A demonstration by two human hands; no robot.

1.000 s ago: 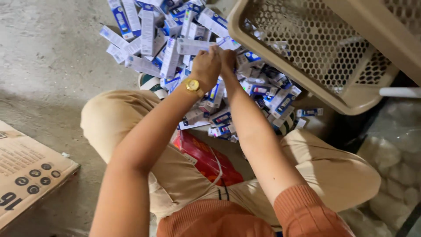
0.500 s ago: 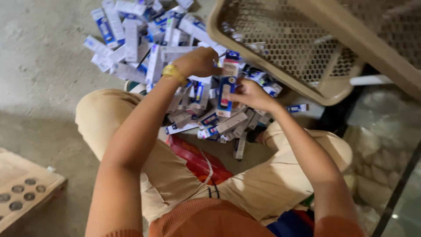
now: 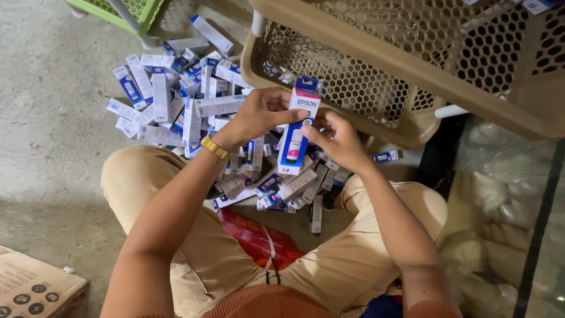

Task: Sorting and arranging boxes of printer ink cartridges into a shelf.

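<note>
Both hands now raised off pile, sharing one tall white-and-blue box (image 3: 296, 132) with pink band, held upright. Left hand (image 3: 262, 115) grip closed on upper part; right hand (image 3: 332, 138) pinches lower right edge. Half second ago hands were down among loose boxes (image 3: 176, 106) on floor (image 3: 53, 118). One box singled out. Tan basket (image 3: 353, 76) just behind, cardboard carton (image 3: 35, 288) at lower left.

Soft, even light, mostly sharp

The floor (image 3: 53, 118) left of the left hand (image 3: 262, 115) looks bright and washed out. A dark, soft shadow lies below the legs. Edges look slightly bent.
</note>
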